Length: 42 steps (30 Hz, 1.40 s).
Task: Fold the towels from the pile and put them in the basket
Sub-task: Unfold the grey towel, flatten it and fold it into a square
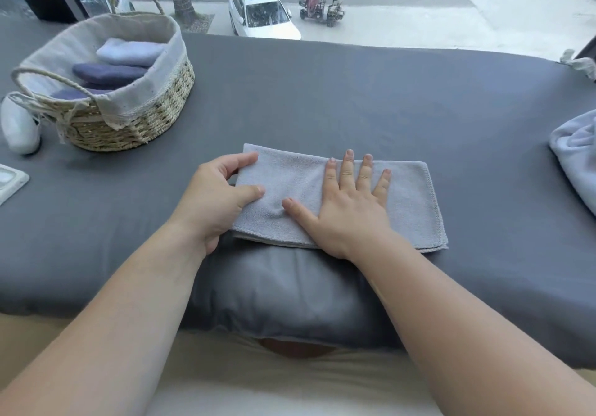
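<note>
Grey towel (409,196) half-folded right of the basket (174,70), which holds several; my left hand (216,199) pinches its edge, right hand (351,209) presses flat; pile (577,157) waits.

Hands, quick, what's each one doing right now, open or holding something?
Left hand: grips the left end of the grey towel, thumb on top.
Right hand: open, flat, fingers spread, pressing on the same towel.

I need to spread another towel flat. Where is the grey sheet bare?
Bare: the grey sheet beyond the folded grey towel, between the lined wicker basket and the pale blue towel pile. Crowded: the left edge, by basket and white rounded object.
</note>
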Motion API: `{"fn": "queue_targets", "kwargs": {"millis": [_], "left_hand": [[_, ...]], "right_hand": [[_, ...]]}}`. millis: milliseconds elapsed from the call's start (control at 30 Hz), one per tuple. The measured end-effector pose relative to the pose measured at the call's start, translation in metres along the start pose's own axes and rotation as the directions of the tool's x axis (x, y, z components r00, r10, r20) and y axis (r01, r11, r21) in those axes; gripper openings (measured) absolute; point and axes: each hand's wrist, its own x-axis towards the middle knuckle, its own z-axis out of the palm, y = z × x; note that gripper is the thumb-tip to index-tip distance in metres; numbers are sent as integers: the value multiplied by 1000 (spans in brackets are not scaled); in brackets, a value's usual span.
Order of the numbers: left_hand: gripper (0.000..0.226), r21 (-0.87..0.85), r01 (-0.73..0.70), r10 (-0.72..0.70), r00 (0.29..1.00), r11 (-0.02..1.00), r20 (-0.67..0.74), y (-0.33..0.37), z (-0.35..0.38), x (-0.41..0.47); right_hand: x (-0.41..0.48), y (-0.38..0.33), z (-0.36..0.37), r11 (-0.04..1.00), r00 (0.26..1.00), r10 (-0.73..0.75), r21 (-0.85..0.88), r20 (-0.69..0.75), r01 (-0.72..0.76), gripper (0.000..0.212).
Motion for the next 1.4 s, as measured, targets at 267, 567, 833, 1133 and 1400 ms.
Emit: {"fn": "queue_targets", "kwargs": {"millis": [267, 567, 833, 1133, 1400], "left_hand": [[58, 43, -134, 133, 991, 990, 4, 43, 14, -13], [61, 356, -359, 273, 923, 862, 270, 92, 108, -27], [56, 428, -408, 153, 843, 806, 516, 56, 176, -28], [44, 605, -606, 590, 764, 517, 261, 30, 137, -20], [102, 881, -430, 127, 902, 197, 412, 0, 154, -21]], "right_hand": [[-6, 20, -19, 923, 998, -54, 383, 11, 46, 112], [-52, 105, -37, 489, 933, 252, 866, -257, 107, 70], [-53, 130, -28, 260, 978, 175, 963, -118, 69, 25], [-37, 132, -26, 595, 965, 208, 804, -163, 7, 14], [-32, 140, -33, 822, 964, 196, 566, -178, -63, 18]]}}
